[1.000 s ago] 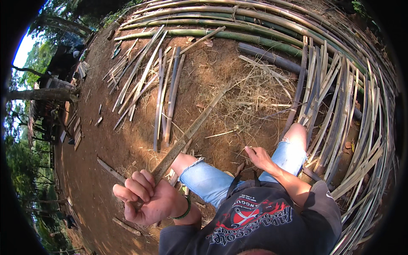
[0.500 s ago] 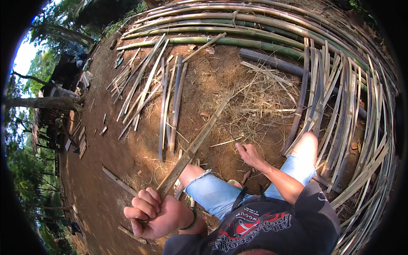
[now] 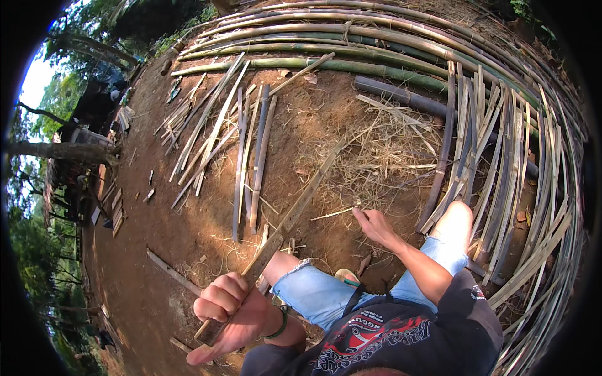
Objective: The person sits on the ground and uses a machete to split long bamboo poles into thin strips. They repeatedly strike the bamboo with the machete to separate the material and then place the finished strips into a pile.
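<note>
My left hand (image 3: 229,313) is closed around the lower part of a long bamboo strip (image 3: 295,216). The strip slants up and away to the right, its far end over a heap of shavings. Its near end sticks out past my fingers, beside the thumb. My right hand (image 3: 379,230) is held low in front of my knees with its fingers curled; what they hold, if anything, is hidden. A thin pale sliver (image 3: 332,214) lies just left of the right thumb, and I cannot tell whether the hand touches it.
Bamboo shavings (image 3: 392,160) cover the dirt ahead. Split strips (image 3: 257,163) lie ahead to the left. Long bamboo poles (image 3: 301,47) run across the far side. Many more strips (image 3: 501,169) are stacked along the right. A tree trunk (image 3: 63,150) stands at left.
The strip has slid or shifted toward me through my left hand, so its near end now shows past the fingers. My right hand has moved slightly, still curled.
</note>
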Action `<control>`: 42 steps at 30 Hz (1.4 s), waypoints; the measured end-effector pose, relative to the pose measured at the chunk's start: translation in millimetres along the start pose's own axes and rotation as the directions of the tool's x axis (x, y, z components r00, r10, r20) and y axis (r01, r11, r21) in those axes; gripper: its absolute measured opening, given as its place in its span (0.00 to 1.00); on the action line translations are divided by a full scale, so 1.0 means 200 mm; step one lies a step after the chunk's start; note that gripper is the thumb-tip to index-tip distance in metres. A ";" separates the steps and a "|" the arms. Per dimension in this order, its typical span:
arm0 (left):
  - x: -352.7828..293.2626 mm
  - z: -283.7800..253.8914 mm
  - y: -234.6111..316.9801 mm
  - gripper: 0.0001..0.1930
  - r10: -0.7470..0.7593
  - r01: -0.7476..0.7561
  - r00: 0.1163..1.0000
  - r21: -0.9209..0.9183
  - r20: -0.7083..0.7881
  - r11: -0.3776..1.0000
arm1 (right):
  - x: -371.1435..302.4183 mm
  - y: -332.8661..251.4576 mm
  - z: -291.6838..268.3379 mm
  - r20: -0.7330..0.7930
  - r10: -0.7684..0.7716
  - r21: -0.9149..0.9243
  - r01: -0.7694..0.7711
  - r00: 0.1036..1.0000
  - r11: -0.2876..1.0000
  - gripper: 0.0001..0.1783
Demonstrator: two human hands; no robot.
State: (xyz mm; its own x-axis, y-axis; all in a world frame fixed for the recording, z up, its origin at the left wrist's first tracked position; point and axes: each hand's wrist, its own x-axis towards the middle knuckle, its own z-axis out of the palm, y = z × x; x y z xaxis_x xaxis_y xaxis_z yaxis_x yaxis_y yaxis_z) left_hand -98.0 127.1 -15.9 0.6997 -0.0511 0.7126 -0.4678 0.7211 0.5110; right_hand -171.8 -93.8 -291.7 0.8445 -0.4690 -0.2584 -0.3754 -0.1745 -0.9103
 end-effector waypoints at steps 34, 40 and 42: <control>0.08 0.30 0.08 0.34 -0.061 0.175 0.812 -0.142 0.580 0.974 | -0.12 0.28 -0.14 -0.014 0.028 -0.033 -0.028 1.000 0.999 0.34; 0.06 0.30 0.07 0.35 -0.060 0.155 0.838 -0.131 0.543 0.979 | -0.19 -0.07 -0.17 0.130 -0.145 -0.111 0.159 0.981 0.981 0.33; 0.06 0.27 0.09 0.35 -0.070 0.162 0.822 -0.114 0.566 0.980 | -0.21 -0.05 -0.17 0.174 -0.438 -0.053 0.452 0.882 0.890 0.30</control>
State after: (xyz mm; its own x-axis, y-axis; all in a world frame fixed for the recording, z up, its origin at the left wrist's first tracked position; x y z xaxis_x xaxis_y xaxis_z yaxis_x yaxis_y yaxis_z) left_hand -126.8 100.8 28.1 0.3020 -0.4833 0.8217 -0.2840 0.7772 0.5615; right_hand -217.0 -102.2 -260.9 0.9758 -0.1862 0.1143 0.0278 -0.4131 -0.9103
